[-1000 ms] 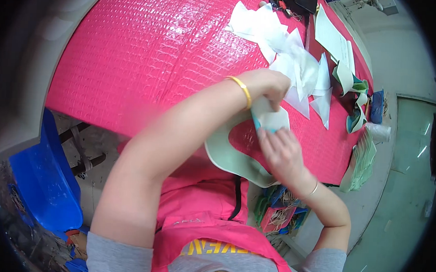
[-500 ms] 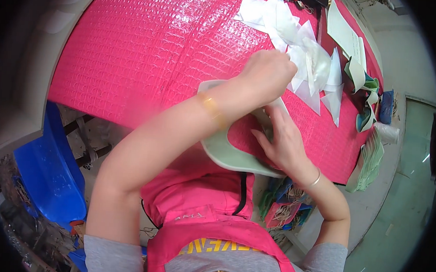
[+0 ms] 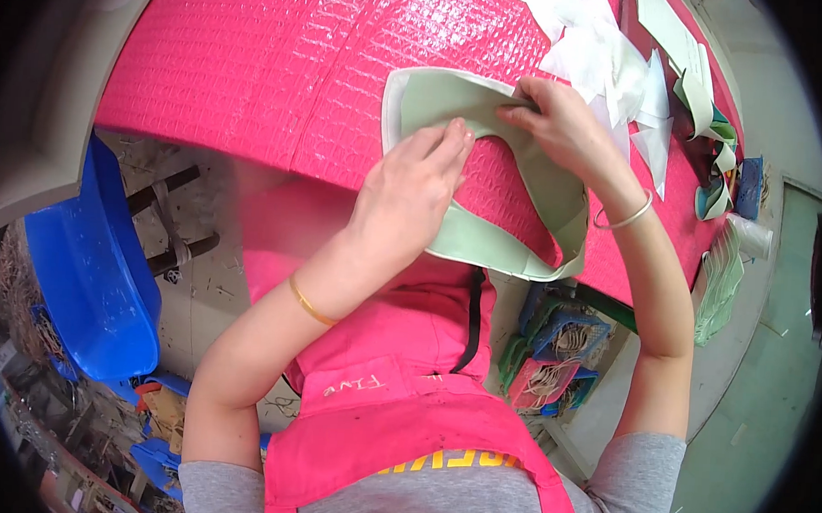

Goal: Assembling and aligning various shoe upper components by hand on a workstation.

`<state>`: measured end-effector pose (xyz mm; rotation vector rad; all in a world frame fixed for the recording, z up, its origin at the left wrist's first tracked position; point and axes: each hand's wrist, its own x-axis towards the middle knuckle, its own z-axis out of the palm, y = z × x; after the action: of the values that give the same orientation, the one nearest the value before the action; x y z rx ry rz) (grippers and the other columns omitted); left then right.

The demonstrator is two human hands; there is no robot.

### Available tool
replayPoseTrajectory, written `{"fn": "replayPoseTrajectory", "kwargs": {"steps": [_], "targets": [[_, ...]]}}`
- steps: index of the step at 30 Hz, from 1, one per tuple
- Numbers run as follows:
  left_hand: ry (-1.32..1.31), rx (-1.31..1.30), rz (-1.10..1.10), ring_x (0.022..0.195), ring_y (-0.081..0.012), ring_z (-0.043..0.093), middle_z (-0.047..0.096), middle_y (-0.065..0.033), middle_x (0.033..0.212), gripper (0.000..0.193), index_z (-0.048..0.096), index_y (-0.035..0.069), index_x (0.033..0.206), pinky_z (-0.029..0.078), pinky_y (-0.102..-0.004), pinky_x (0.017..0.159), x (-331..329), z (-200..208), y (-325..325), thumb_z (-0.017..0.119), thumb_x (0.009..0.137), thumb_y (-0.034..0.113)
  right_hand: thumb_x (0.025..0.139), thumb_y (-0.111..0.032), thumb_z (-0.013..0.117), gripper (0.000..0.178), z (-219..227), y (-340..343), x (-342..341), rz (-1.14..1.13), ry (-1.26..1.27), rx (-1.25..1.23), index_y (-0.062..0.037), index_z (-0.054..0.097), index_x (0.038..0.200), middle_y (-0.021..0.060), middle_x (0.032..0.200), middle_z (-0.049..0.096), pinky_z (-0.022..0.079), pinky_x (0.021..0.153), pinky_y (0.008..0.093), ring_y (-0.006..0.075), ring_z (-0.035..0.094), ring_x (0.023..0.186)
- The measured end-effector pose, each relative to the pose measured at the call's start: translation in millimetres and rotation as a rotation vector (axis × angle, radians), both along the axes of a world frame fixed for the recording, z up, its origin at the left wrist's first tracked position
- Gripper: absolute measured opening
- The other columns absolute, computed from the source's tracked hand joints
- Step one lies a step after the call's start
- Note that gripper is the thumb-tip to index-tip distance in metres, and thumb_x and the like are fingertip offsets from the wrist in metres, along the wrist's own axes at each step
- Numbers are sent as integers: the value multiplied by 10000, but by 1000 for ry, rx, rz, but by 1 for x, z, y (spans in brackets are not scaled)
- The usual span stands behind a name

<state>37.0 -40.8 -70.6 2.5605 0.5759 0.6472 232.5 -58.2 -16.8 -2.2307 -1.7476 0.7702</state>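
A pale green, flexible band-shaped piece (image 3: 485,230) forms a loop with an open middle, lying at the near edge of the pink table (image 3: 244,93). A whitish strip runs along its left and far edges. My left hand (image 3: 414,183) lies over the left side of the loop, fingers stretched out and close together; its thumb is hidden. At the far right edge of the piece, my right hand (image 3: 563,126) pinches the rim between thumb and fingers.
White paper-like triangular scraps (image 3: 603,59) lie beyond my right hand. Curled green-and-white pieces (image 3: 710,123) and a stack of pale green pieces (image 3: 720,284) line the right edge. A blue plastic chair (image 3: 94,261) stands at lower left; small baskets (image 3: 553,364) sit below the table.
My left hand has drawn back from the far right to the left side of the loop, its fist unfolding. My right hand has moved farther away to the rim, and the loop shows more fully.
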Motion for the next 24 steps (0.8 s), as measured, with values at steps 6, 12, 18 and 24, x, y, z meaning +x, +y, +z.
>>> {"fn": "replayPoseTrajectory", "kwargs": {"steps": [6,12,18,24], "targets": [[166,83,42,925,-216,482,519,-92,1038,357,546,-20,1061,440,-314,804,18,14,-3,582,733,115,755,-223,614,261,-5,3,5,4,-15,-29,35,579,768,206,649,558,428,579,393,333,568,629],[-54,118,21,890,-221,478,497,-83,1012,302,552,-38,999,433,-318,803,20,-2,1,572,732,103,764,-228,614,263,-19,-10,1,-10,-102,154,30,558,762,205,652,556,420,573,405,339,562,622],[47,237,-1,966,-229,485,503,-87,1117,327,552,-32,1032,453,-313,816,28,0,0,565,742,119,730,-177,652,244,-10,-23,6,-37,2,223,10,571,865,190,705,586,439,598,385,320,587,666],[80,344,14,987,-225,493,517,-76,1123,337,562,-6,1044,448,-310,841,30,-1,0,563,730,118,695,-127,676,317,-5,-32,3,-48,35,200,7,550,953,200,845,598,456,689,355,299,602,783]]}}
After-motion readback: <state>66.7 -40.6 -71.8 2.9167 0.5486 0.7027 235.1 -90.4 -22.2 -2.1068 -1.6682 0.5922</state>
